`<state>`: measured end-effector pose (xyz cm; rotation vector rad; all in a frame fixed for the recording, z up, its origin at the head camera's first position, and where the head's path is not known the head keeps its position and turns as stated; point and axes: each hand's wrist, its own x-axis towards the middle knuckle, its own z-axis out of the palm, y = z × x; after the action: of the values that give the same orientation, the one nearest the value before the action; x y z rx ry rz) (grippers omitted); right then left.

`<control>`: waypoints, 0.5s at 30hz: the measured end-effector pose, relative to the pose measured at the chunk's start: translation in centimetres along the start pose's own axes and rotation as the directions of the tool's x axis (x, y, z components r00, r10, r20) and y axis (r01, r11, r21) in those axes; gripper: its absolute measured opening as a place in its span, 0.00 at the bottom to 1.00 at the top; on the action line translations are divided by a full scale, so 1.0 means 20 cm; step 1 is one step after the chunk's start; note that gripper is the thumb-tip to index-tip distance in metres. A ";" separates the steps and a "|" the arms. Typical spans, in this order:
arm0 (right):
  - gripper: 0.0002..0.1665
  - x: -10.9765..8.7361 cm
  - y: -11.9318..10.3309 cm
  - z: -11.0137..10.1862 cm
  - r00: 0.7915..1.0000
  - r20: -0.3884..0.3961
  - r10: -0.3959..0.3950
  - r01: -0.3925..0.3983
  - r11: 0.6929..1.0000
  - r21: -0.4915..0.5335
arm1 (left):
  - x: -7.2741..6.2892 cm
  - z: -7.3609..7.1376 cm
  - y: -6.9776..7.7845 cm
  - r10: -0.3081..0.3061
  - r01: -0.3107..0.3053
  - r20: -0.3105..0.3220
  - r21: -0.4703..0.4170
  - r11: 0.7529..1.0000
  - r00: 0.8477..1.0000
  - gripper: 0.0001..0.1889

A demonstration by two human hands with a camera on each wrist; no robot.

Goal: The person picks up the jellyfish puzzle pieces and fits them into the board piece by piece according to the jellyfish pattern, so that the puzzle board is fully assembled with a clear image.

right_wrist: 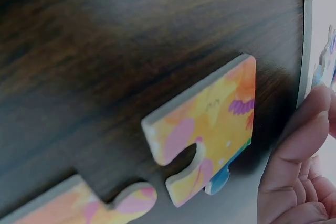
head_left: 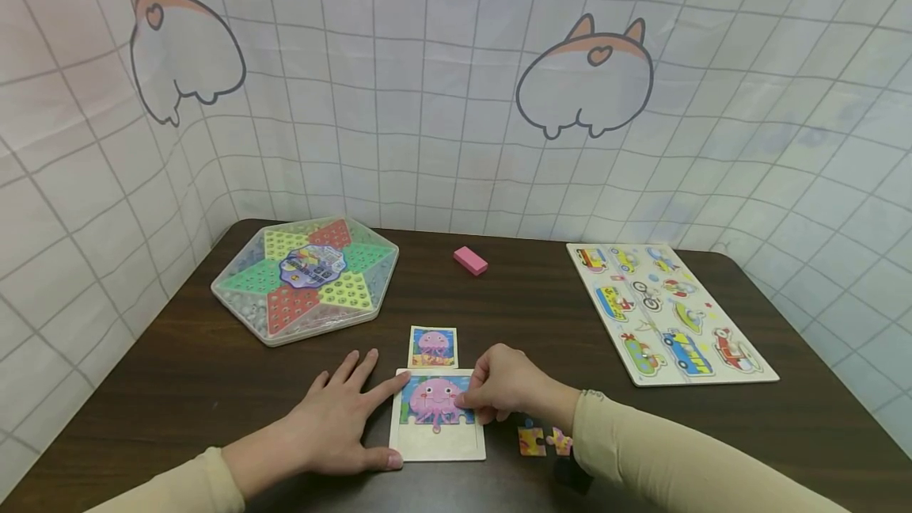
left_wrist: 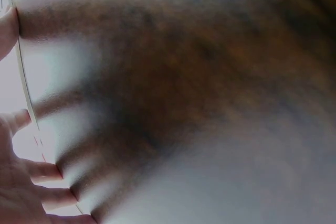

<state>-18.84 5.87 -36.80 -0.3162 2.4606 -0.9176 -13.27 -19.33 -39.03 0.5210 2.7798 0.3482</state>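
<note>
A white puzzle tray [head_left: 438, 450] lies in front of me, its upper part filled with pieces showing a pink jellyfish [head_left: 435, 396]. My left hand [head_left: 331, 426] is spread flat at the tray's left side, index finger on the top left corner and thumb at the bottom left. At the right edge of the picture, my right hand [head_left: 504, 382] pinches a puzzle piece, mostly hidden under curled fingers. Beside the tray on the right lie loose pieces, among them a yellow-orange piece [right_wrist: 210, 124] and a pink-yellow piece [right_wrist: 100, 203], partly beneath my right forearm.
Just above the tray is a small jellyfish picture card [head_left: 433, 347]. A hexagonal Chinese checkers box [head_left: 306, 279] sits back left, a pink block [head_left: 470, 260] at the back middle, and a vehicle puzzle board [head_left: 670, 315] on the right. A patterned white curtain [head_left: 456, 101] surrounds the dark table.
</note>
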 end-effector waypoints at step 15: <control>0.22 0.01 -0.02 0.04 0.998 -0.054 -0.022 0.015 0.992 -0.125 | -0.01 0.00 0.00 -0.004 0.004 -0.002 0.002 1.000 1.000 0.52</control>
<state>-18.50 5.08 -37.24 -0.3612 2.5753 -0.7913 -13.17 -19.31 -38.90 0.5151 2.7832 0.3458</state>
